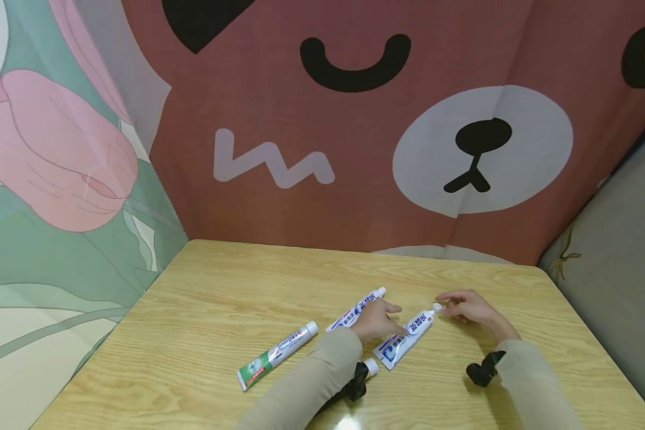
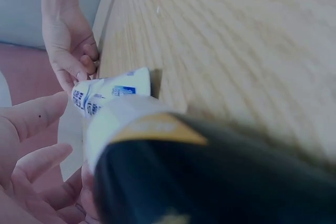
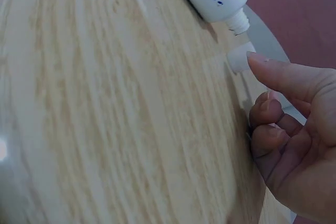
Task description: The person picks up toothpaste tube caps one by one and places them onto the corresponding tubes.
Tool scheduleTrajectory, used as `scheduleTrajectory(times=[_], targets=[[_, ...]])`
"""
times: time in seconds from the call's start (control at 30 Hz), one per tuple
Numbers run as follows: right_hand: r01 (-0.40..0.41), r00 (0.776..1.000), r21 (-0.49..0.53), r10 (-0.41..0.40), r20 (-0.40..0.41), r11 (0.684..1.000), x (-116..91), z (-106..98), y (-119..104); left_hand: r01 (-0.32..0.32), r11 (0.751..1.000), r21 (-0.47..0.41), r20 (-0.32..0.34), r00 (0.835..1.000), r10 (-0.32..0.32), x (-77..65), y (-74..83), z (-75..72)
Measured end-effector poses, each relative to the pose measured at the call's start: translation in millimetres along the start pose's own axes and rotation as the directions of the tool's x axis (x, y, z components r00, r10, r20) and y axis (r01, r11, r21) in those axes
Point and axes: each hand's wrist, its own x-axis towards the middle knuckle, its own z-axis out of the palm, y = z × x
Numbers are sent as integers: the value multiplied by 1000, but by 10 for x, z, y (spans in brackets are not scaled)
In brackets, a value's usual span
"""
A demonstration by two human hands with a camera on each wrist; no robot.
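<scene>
A white toothpaste tube (image 1: pixel 408 339) with blue print lies slanted between the two hands. Its bare threaded neck (image 3: pixel 239 23) shows in the right wrist view. Just off that neck, the right hand (image 1: pixel 469 310) pinches a small white cap (image 3: pixel 240 57) between thumb and a finger mostly hidden behind it. The left hand (image 1: pixel 377 319) is over the table at the tube's left side, a fingertip right at its edge. In the left wrist view its fingers (image 2: pixel 44 161) are spread and loosely bent. Another white toothpaste tube (image 1: pixel 349 316) lies partly behind the left hand.
A green and silver toothpaste tube (image 1: pixel 276 355) lies on the wooden table (image 1: pixel 193 298) at the left. Under the left wrist is a dark tube (image 2: pixel 157 177) with a white cap (image 1: pixel 372 366). Printed cloths (image 1: pixel 279 215) hang behind and beside the table.
</scene>
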Motion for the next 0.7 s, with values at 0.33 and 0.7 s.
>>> scheduleTrajectory(times=[0.33,0.7], targets=[[21,1000,-14,-21,22,1000,25,2,17,44,998,54,-11,999,-44,29,26,102],[26,999,-8,-26,27,1000,51,31,48,77,956,282,-18,997,-75,-20,94,164]])
